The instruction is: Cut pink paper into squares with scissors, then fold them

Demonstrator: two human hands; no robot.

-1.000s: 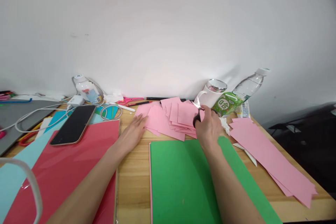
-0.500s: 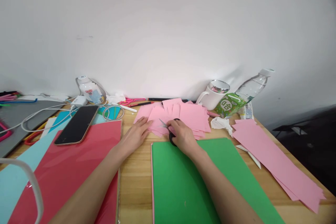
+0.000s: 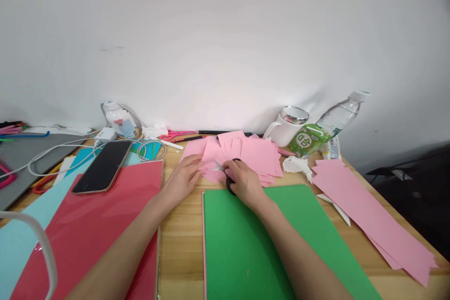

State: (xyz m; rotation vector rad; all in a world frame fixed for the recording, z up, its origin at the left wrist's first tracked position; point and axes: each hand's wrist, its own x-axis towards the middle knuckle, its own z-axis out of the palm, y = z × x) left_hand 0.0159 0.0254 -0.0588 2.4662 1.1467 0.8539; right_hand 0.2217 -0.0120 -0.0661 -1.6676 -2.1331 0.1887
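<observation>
My right hand (image 3: 245,182) is closed round the black handles of a pair of scissors (image 3: 230,183). Their blades point up and to the left over a loose heap of pink paper pieces (image 3: 258,153). At the heap's left edge, my left hand (image 3: 181,178) has its fingers stretched out, the tips touching pink paper; whether it pinches a piece cannot be made out. Under my right wrist lies a stack of green paper sheets (image 3: 246,239), with a pink edge showing at its left side.
Red paper (image 3: 123,215) and a phone (image 3: 103,167) lie left. Behind stand a white bottle (image 3: 121,121), a white mug (image 3: 284,127), a green packet (image 3: 307,140) and a clear water bottle (image 3: 339,115). Pink strips (image 3: 369,215) lie right; pink scissors (image 3: 177,134) rest by the wall.
My left fingers have shifted slightly at the heap's left edge, and the pink paper beside them has moved a little. My right hand and the scissors stay almost still.
</observation>
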